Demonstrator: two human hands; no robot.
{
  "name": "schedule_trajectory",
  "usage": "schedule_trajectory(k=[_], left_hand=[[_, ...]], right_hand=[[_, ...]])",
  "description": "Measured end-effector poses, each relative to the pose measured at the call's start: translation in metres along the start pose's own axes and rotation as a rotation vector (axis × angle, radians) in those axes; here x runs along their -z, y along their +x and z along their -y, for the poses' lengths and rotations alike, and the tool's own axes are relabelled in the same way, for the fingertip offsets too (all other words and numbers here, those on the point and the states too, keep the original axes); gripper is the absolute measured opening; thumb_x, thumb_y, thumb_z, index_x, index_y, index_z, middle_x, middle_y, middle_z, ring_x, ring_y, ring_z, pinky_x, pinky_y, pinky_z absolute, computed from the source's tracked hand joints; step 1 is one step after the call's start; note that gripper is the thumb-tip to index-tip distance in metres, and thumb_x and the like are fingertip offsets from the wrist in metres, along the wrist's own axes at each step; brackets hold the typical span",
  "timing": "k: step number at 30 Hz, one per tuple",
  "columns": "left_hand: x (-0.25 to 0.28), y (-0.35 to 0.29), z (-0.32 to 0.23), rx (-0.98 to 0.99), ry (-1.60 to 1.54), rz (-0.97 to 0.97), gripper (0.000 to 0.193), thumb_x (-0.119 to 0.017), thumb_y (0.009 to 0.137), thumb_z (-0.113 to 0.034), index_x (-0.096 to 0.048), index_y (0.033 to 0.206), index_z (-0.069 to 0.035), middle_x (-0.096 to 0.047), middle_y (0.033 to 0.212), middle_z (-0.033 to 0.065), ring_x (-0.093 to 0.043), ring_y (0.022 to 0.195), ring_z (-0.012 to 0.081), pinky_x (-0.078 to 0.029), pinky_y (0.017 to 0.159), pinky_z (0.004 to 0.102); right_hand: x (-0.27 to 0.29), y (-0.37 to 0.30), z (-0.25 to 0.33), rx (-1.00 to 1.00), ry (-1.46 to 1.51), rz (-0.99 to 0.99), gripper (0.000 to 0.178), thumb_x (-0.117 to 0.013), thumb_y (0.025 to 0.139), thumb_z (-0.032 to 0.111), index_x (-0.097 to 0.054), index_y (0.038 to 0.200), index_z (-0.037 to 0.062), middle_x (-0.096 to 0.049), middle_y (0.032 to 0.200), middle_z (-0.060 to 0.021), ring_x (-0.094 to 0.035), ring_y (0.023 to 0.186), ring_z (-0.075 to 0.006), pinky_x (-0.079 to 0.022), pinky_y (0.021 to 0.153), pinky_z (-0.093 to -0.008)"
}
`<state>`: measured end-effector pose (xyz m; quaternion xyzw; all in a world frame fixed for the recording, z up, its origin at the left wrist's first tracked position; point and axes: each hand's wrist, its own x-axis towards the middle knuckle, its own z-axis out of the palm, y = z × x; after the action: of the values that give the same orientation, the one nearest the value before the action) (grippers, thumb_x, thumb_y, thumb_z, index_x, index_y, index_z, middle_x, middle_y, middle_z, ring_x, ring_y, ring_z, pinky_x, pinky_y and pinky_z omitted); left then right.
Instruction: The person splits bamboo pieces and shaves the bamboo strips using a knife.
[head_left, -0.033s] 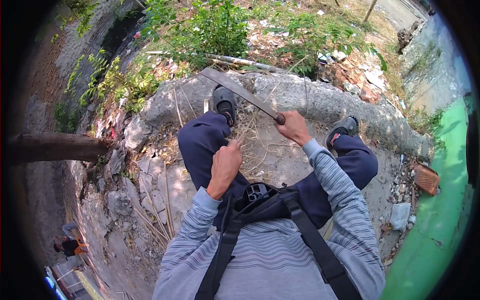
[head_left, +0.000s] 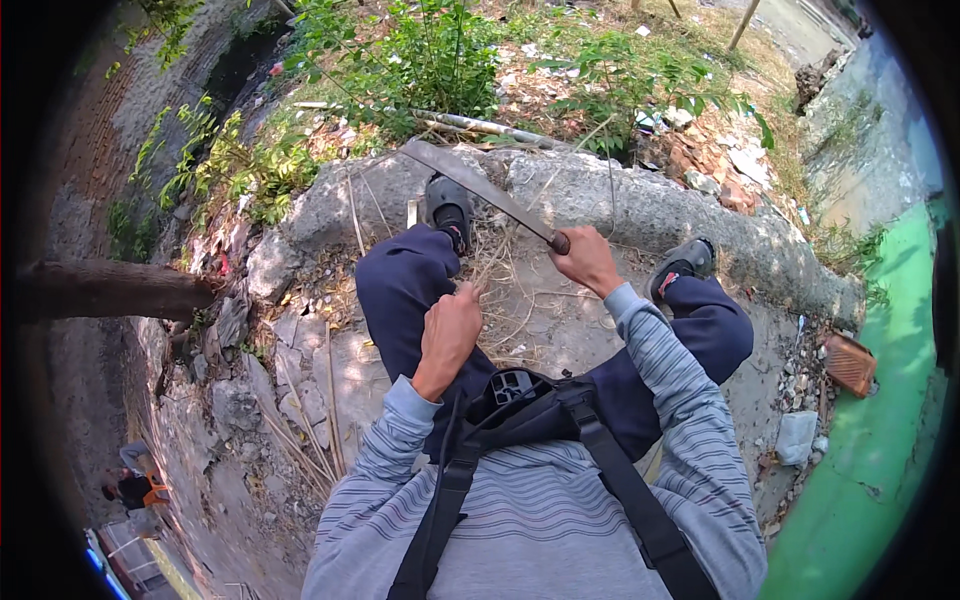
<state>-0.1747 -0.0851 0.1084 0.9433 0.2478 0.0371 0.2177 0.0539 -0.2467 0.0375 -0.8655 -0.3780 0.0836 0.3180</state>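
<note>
My right hand (head_left: 588, 262) is closed round the short dark handle of a machete (head_left: 475, 185). Its long grey blade slants up and to the left, over the shoe on my left foot (head_left: 448, 203). My left hand (head_left: 452, 330) is closed near my left knee, below the blade and apart from it. Pale thin strands (head_left: 500, 270) show by its fingertips, against the ground; what the fingers grip, if anything, I cannot make out. More thin strips and shavings lie on the ground between my feet.
A rough concrete kerb (head_left: 640, 200) curves in front of my feet, with leafy plants (head_left: 440, 65) and litter beyond. Long split strips (head_left: 333, 400) lie at my left, near a tree trunk (head_left: 120, 290). At right are a brown block (head_left: 850, 364) and green wall (head_left: 865, 450). A person (head_left: 135, 488) sits far left.
</note>
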Motion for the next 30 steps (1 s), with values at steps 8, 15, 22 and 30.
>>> schedule_trajectory(k=[8, 15, 22, 30], left_hand=[[0.01, -0.004, -0.005, -0.005, -0.03, 0.026, 0.028, -0.055, 0.106, -0.024, -0.064, 0.097, 0.001, -0.068, 0.074, 0.0289, -0.07, 0.073, 0.0482, -0.055, 0.063, 0.0583], [-0.003, -0.01, 0.018, -0.011, -0.052, -0.017, 0.02, -0.056, 0.104, -0.021, -0.063, 0.103, -0.002, -0.065, 0.07, 0.0281, -0.067, 0.069, 0.0498, -0.053, 0.06, 0.0596], [0.024, -0.023, 0.021, -0.005, 0.0, 0.065, 0.03, -0.052, 0.108, -0.025, -0.064, 0.096, 0.0, -0.068, 0.071, 0.0253, -0.07, 0.068, 0.0445, -0.055, 0.06, 0.0547], [0.009, -0.03, 0.033, -0.018, -0.034, 0.047, 0.032, -0.055, 0.107, -0.026, -0.065, 0.095, 0.002, -0.069, 0.073, 0.023, -0.072, 0.069, 0.0415, -0.057, 0.06, 0.051]], right_hand=[[0.002, -0.008, 0.002, 0.029, -0.022, 0.044, 0.02, -0.071, 0.081, 0.031, -0.075, 0.088, 0.0125, -0.073, 0.081, -0.0184, -0.071, 0.078, -0.0419, -0.057, 0.072, -0.0516], [-0.01, -0.012, 0.015, -0.038, 0.002, 0.04, 0.019, -0.072, 0.079, 0.029, -0.074, 0.088, 0.0121, -0.071, 0.078, -0.0192, -0.07, 0.076, -0.0428, -0.055, 0.07, -0.0525], [0.013, 0.009, -0.029, -0.17, -0.128, -0.021, 0.021, -0.071, 0.081, 0.029, -0.074, 0.093, 0.012, -0.072, 0.08, -0.0192, -0.071, 0.08, -0.0427, -0.058, 0.074, -0.0517], [-0.021, -0.015, 0.01, -0.052, -0.065, 0.089, 0.021, -0.074, 0.08, 0.027, -0.071, 0.088, 0.0078, -0.07, 0.079, -0.0223, -0.069, 0.078, -0.0457, -0.054, 0.07, -0.0541]])
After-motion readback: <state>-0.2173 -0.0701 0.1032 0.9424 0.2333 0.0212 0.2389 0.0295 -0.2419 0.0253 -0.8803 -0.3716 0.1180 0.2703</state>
